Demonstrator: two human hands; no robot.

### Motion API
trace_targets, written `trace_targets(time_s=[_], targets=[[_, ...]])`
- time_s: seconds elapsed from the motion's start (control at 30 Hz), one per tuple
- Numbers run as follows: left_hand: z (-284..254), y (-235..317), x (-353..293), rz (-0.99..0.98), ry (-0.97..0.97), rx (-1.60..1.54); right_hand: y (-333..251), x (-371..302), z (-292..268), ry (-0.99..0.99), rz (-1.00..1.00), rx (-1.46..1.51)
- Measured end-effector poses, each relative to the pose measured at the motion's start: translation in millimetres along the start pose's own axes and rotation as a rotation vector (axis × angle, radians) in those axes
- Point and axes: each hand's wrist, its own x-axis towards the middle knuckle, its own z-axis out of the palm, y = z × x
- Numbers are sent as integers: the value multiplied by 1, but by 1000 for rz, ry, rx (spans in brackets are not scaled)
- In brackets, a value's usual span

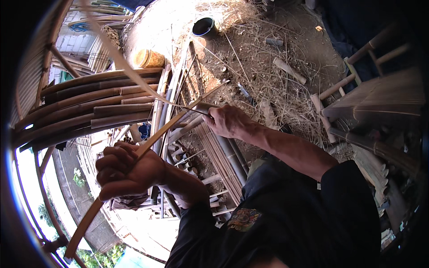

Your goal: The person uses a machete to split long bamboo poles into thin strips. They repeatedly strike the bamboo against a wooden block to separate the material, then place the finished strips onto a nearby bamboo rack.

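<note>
My left hand (129, 169) is closed around a long, flat bamboo strip (163, 128), which slants from the lower left up toward the middle. In my right hand (228, 121) is a thin dark knife (196, 111), its handle mostly hidden by the fingers. The blade lies across the strip near its far part. From the blade a thin, pale bamboo sliver (134, 76) curves up to the left, peeled away from the strip. Whether the sliver is still joined to the strip at the blade is too small to tell.
Thick bamboo poles (103, 96) lie stacked at the left. A yellow bucket (149, 59) and a black bucket (204, 27) stand at the back. Shavings and offcuts (286, 85) litter the ground. A bamboo frame (371, 100) stands at the right, and long bamboo slats (221, 158) lie below my hands.
</note>
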Motion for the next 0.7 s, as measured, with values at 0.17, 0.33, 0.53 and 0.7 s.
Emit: trace_targets(time_s=[0.17,0.33,0.53,0.7], targets=[[6,-25,18,-21,29,-13,-18,50,-44,-49,144,627],[30,-30,36,-65,-25,-248,69,30,80,-94,-62,-305],[26,-77,29,-105,-141,-252,47,62,27,-489,284,426],[-9,-59,68,-67,-182,-191,0,67,-11,-403,449,713]])
